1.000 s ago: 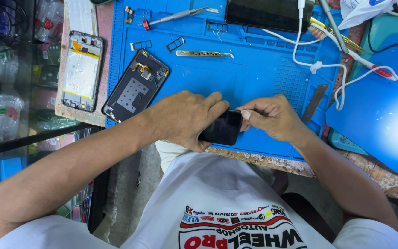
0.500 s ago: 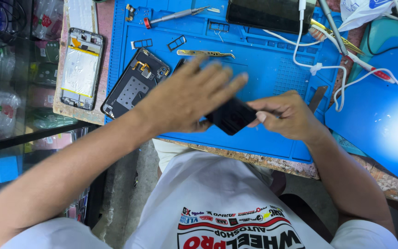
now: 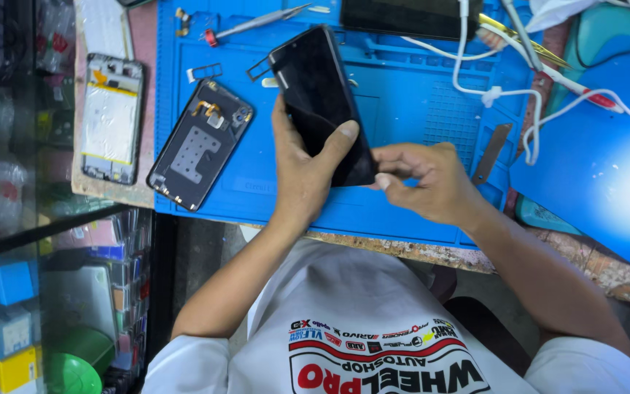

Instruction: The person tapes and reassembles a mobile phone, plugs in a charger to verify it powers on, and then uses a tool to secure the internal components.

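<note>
My left hand (image 3: 304, 171) grips a black smartphone (image 3: 319, 95) from underneath, thumb across its dark screen, holding it lengthwise above the blue work mat (image 3: 417, 95). My right hand (image 3: 428, 182) pinches the phone's near lower corner with thumb and fingers curled. An opened phone back housing (image 3: 200, 146) lies on the mat to the left of my hands. Another opened phone frame with a pale battery (image 3: 111, 117) rests on the board beyond the mat's left edge.
A screwdriver with a red collar (image 3: 257, 22), small metal parts (image 3: 205, 71) and a dark device (image 3: 410, 16) lie at the mat's far side. White cables (image 3: 504, 91) and a metal pry tool (image 3: 491, 152) sit to the right. Shelves with boxes (image 3: 9, 292) stand at the left.
The phone has been raised and turned from a low, sideways hold at the table edge to lengthwise, screen up. My left hand shifted from covering it to holding it underneath.
</note>
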